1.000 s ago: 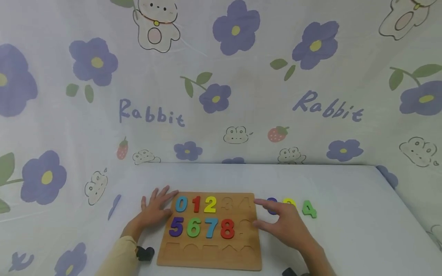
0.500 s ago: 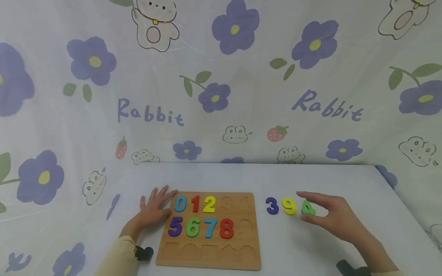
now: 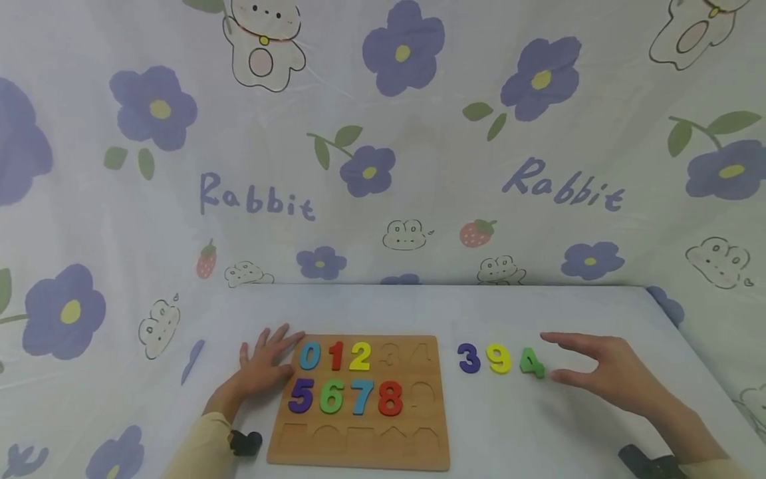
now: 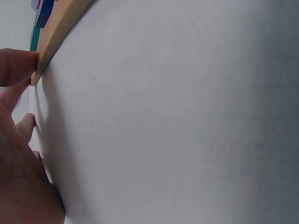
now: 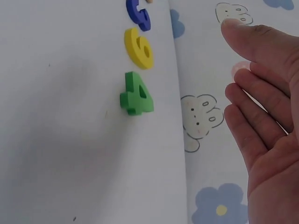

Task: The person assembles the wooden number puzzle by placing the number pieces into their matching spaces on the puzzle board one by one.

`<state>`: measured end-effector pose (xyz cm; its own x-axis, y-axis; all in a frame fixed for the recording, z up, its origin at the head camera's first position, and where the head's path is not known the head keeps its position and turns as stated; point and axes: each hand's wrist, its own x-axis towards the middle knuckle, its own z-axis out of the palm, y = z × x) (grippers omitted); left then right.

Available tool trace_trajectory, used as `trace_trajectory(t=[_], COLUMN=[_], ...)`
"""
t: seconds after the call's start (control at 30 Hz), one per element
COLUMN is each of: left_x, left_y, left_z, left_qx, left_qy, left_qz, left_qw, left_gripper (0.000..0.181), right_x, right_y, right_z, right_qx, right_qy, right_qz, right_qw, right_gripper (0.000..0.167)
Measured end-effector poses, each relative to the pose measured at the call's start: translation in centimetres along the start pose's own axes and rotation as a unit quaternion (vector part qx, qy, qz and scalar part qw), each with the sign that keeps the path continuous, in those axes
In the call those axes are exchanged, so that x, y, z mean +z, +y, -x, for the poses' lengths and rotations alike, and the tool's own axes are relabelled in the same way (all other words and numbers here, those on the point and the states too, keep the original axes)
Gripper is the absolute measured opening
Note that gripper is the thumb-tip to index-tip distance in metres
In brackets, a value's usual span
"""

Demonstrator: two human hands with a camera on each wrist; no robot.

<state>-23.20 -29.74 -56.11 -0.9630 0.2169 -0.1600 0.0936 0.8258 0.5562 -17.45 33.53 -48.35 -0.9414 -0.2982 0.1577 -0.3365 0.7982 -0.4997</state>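
Purple lettering on the cloth [image 3: 419, 140] reads "Rabbit" twice. The wooden board [image 3: 359, 456] bears colourful digits [image 3: 390, 398]: 0, 1, 2, 5, 6, 7, 8. Right of it on the table [image 3: 598, 306] lie a purple 3 [image 3: 469, 359], yellow 9 [image 3: 499, 363] and thick green 4 [image 5: 134, 97]. The right hand [image 3: 616, 372], thumb and fingers parted, grasps nothing beside the 4; the left hand [image 3: 263, 372], fingers spread, touches the board's left edge.

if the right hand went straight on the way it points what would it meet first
Probably the green 4, just ahead of the right hand, with the yellow 9 beyond it. The hand's height is unclear, so it might pass over them.
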Motion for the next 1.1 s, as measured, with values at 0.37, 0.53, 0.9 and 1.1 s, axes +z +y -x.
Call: trace_trajectory(t=[0.37, 0.53, 0.9, 1.1], left_x=[-0.1, -0.2, 0.1, 0.4], left_y=[-0.2, -0.3, -0.5, -1.1], left_z=[-0.1, -0.2, -0.4, -0.5], left_qx=[-0.004, -0.002, 0.001, 0.017], left_qy=[0.000, 0.000, 0.004, 0.019], left_qz=[-0.005, -0.003, 0.004, 0.007], left_qw=[1.0000, 1.0000, 1.0000, 0.9996], left_gripper=[0.072, 0.073, 0.073, 0.073], right_x=[-0.3, -0.1, 2.1, 3.6], right_y=[1.6, 1.9, 2.8, 3.7], right_z=[-0.3, -0.6, -1.6, -2.4], right_qx=[-0.004, -0.011, 0.013, 0.034], right_qy=[-0.013, -0.013, -0.038, -0.058], right_qz=[0.018, 0.025, -0.021, -0.042], right_qw=[0.9997, 0.9995, 0.9990, 0.9968], right_gripper=[0.065, 0.065, 0.064, 0.062])
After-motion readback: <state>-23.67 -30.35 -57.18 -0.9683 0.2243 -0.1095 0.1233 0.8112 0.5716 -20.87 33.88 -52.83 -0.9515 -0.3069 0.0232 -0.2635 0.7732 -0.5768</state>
